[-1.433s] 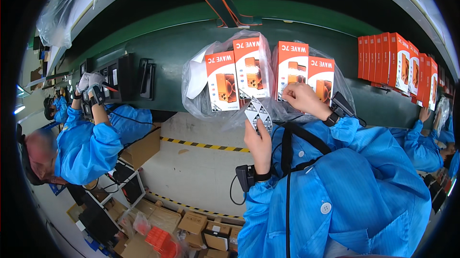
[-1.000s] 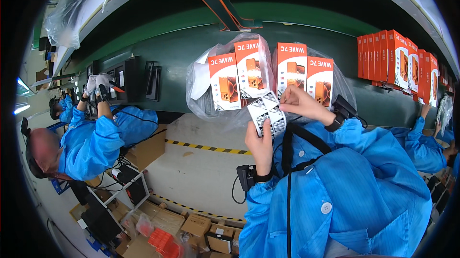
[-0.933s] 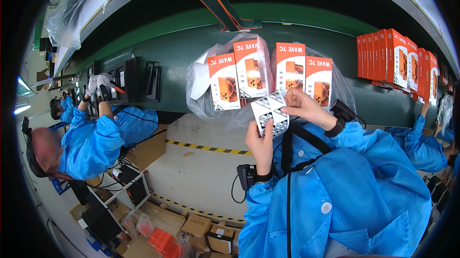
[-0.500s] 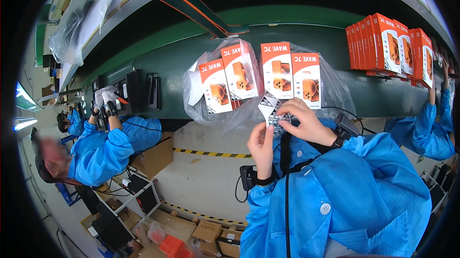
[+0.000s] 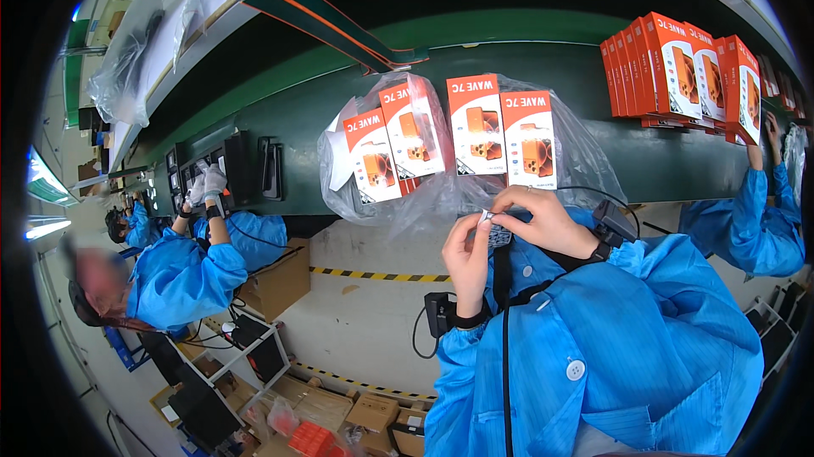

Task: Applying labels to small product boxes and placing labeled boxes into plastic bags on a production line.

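Observation:
Close to my body, just off the bench's near edge, both hands meet at a sticker sheet (image 5: 499,236), white with black labels. Only a small part of it shows below my fingers. My left hand (image 5: 467,260) pinches it with thumb and fingertips. My right hand (image 5: 547,221) is closed too, thumb and index finger pressed together at the sheet's upper edge; whether a single label is between them is too small to tell. Beyond my hands lie orange-and-white phone boxes, a left pair (image 5: 370,160) and a right pair (image 5: 476,130), on clear plastic bags (image 5: 585,156).
Rows of similar boxes (image 5: 674,67) stand at the bench's far right, near another person's hand (image 5: 773,136). At left, a co-worker in white gloves (image 5: 206,186) handles items at a black tray (image 5: 237,164). A metal post (image 5: 339,29) rises behind the bags.
The sheet, spread out facing up before, is now tipped or folded down and mostly hidden by my fingers. My hands have drawn together. The view has shifted slightly; the left co-worker's gloves have moved.

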Demonstrator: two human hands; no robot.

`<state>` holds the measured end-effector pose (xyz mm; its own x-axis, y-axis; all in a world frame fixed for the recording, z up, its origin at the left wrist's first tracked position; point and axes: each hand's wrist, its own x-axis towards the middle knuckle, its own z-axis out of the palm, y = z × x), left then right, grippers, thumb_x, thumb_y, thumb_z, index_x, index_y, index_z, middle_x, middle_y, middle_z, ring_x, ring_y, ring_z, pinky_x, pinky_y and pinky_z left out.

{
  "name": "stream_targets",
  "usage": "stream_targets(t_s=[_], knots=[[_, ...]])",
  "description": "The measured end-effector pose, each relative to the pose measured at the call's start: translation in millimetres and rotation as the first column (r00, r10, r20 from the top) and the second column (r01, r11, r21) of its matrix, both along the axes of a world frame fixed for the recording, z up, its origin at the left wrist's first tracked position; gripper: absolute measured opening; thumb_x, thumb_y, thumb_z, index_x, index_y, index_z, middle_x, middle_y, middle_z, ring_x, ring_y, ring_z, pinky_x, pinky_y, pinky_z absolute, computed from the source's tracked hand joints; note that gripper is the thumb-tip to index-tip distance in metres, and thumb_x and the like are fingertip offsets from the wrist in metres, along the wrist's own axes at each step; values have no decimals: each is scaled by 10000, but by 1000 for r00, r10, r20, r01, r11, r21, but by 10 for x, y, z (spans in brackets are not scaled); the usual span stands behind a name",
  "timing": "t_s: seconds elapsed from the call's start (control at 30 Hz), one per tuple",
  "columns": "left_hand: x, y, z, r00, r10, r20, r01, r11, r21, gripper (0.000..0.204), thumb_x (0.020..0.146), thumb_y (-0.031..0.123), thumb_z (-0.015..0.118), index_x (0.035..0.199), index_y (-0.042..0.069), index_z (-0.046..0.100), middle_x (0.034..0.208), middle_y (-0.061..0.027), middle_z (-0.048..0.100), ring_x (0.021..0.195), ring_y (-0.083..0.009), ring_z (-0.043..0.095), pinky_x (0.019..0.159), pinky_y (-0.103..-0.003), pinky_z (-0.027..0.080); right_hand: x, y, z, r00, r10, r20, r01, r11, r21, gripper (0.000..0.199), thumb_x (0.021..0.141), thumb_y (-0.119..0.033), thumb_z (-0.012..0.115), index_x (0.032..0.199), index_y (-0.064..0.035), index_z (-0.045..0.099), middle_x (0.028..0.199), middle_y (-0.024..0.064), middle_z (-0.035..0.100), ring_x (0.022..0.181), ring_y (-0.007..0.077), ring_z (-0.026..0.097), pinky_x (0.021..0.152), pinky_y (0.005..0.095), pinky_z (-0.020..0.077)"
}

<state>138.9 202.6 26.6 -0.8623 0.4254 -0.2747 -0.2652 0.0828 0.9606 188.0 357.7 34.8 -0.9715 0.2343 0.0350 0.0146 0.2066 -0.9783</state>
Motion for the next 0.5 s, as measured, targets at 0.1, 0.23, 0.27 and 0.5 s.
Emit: stream_targets(t_s=[0.1,0.23,0.27,0.5], knots=[[32,78,66,992,-37,-122,27,997,-78,162,869,45,625,1007,-32,591,958,-77,595,857,-152,589,738,-246,491,6,40,-33,999,1,45,1,999,-52,128,808,-64,666,888,7,597,896,97,630,810,206,641,709,290,506],[18,179,16,814,-209,-542,-24,920,-390,190,860,75,619,1017,-12,558,870,-156,591,778,-321,608,670,-338,500,3,188,-111,998,57,-40,-57,998,9,97,808,-57,662,850,4,600,897,95,634,782,181,647,702,276,515],[21,142,-57,815,-209,-540,-22,921,-389,190,860,75,619,1017,-12,558,870,-156,591,778,-321,608,670,-338,500,17,239,-145,998,56,-37,-56,998,10,97,808,-57,662,850,4,600,897,95,634,782,181,647,702,276,515],[-100,-137,-136,887,61,-458,-285,853,-437,146,888,94,565,960,-33,573,811,-215,611,709,-373,599,615,-403,457,-8,640,-571,935,-1,354,-40,993,108,139,780,-137,681,820,-7,648,732,100,657,687,195,656,642,297,508]])
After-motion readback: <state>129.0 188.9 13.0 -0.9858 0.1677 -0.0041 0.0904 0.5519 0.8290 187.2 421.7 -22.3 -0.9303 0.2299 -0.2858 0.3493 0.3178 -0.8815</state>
